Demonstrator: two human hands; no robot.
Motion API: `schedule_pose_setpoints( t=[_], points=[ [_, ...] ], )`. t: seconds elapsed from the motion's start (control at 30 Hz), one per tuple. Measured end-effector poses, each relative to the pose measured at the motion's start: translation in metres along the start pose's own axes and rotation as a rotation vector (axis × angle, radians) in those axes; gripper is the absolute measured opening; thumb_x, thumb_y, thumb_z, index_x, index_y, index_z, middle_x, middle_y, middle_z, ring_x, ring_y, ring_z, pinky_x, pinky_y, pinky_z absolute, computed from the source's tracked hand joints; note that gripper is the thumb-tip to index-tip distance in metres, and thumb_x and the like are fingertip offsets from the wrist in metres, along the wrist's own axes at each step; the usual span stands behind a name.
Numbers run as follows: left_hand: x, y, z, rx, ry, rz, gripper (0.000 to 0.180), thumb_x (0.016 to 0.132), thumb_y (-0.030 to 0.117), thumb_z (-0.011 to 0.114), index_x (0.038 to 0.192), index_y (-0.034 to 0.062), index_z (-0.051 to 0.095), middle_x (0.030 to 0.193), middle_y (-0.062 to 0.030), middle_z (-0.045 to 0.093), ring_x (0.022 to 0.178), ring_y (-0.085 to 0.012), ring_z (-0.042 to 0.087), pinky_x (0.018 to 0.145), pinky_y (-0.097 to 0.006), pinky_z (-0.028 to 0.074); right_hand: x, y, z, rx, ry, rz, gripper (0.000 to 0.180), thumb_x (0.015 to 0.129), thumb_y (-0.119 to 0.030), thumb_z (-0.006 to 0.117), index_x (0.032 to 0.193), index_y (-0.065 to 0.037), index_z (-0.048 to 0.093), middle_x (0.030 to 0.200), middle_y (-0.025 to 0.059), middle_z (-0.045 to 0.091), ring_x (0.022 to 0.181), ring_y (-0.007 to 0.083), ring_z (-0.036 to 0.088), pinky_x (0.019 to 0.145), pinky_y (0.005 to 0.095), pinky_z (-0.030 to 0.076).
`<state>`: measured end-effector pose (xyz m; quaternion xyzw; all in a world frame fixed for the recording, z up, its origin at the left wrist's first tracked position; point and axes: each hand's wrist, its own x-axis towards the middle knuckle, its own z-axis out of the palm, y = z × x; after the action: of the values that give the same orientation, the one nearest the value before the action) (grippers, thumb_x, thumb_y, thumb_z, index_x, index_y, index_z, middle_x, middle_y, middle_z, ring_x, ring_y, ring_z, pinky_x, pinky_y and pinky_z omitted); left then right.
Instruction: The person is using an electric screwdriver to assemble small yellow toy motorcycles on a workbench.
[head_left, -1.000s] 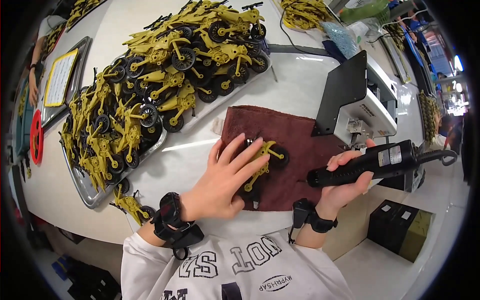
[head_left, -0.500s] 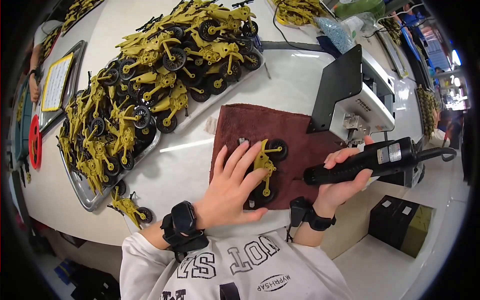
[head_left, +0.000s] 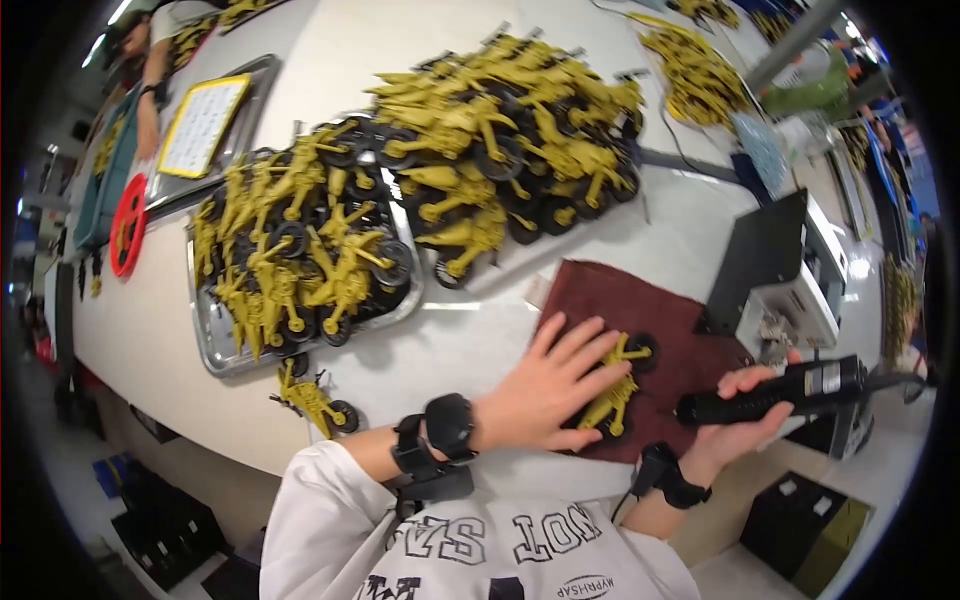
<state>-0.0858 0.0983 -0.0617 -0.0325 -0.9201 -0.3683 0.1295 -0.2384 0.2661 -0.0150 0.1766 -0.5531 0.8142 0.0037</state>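
My left hand (head_left: 535, 397) lies flat with fingers spread over a yellow toy motorcycle (head_left: 617, 392) with black wheels, covering part of it. The toy rests on its side on a folded dark-red cloth (head_left: 676, 318). To the right, my right hand (head_left: 738, 437) is wrapped around a black corded electric screwdriver (head_left: 745, 400). Its body is roughly level, with the narrower end toward the toy and the cord leaving at the right. The tool stays apart from the toy. Each wrist wears a black strapped device.
Toy motorcycles (head_left: 300, 250) fill a metal tray (head_left: 210, 345) at left; another heap (head_left: 520, 130) lies farther back. One loose motorcycle (head_left: 315, 400) sits by the near edge. A black-and-white box device (head_left: 790, 290) stands beyond the cloth. A co-worker's arm (head_left: 150, 100) reaches in near a red ring (head_left: 127, 228).
The view has turned left, so everything appears shifted right and lower. My left hand stays on the toy, and my right hand still holds the screwdriver. The co-worker shows more fully.
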Motion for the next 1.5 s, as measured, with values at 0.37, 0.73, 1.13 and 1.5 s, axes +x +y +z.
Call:
schedule_pose_setpoints(
  t=[0.37, 0.73, 1.13, 1.5],
  points=[
    [-0.003, -0.003, -0.008, -0.079, -0.013, 0.041, 0.082, 0.070, 0.043, 0.068, 0.136, 0.0077, 0.036, 0.142, -0.0204, 0.029, 0.133, -0.0394, 0.023, 0.107, -0.056, 0.014, -0.006, -0.009, 0.009, -0.219, 0.019, -0.034, 0.085, 0.083, -0.054, 0.053, 0.136, 0.003, 0.020, 0.084, 0.0071, 0.047, 0.071, 0.0180, 0.051, 0.076, 0.0362, 0.046],
    [0.000, 0.008, -0.001, -0.051, 0.027, 0.019, 0.086, 0.064, 0.046, 0.074, 0.133, 0.0081, 0.040, 0.127, -0.0197, 0.039, 0.127, -0.0390, 0.030, 0.106, -0.056, 0.018, -0.005, -0.013, -0.013, 0.010, -0.030, -0.003, 0.071, 0.089, -0.050, 0.049, 0.135, -0.002, 0.025, 0.071, 0.0040, 0.047, 0.051, 0.0122, 0.045, 0.049, 0.0246, 0.036],
    [0.007, 0.003, -0.016, 0.076, -0.057, -0.015, 0.080, 0.068, 0.050, 0.068, 0.131, 0.0069, 0.044, 0.139, -0.0199, 0.036, 0.128, -0.0381, 0.032, 0.106, -0.055, 0.016, 0.071, -0.090, -0.013, -0.104, 0.126, -0.540, 0.094, 0.071, -0.082, 0.041, 0.127, -0.007, 0.032, 0.062, 0.0071, 0.052, 0.042, 0.0168, 0.045, 0.043, 0.0306, 0.039],
    [0.008, 0.010, -0.010, 0.051, -0.059, -0.003, 0.084, 0.067, 0.054, 0.069, 0.129, 0.0043, 0.044, 0.138, -0.0190, 0.037, 0.128, -0.0388, 0.032, 0.106, -0.055, 0.017, 0.088, -0.067, 0.013, -0.325, 0.120, -0.354, 0.083, 0.075, -0.078, 0.042, 0.117, -0.007, 0.037, 0.059, 0.0047, 0.048, 0.043, 0.0156, 0.045, 0.047, 0.0304, 0.039]
  ],
)
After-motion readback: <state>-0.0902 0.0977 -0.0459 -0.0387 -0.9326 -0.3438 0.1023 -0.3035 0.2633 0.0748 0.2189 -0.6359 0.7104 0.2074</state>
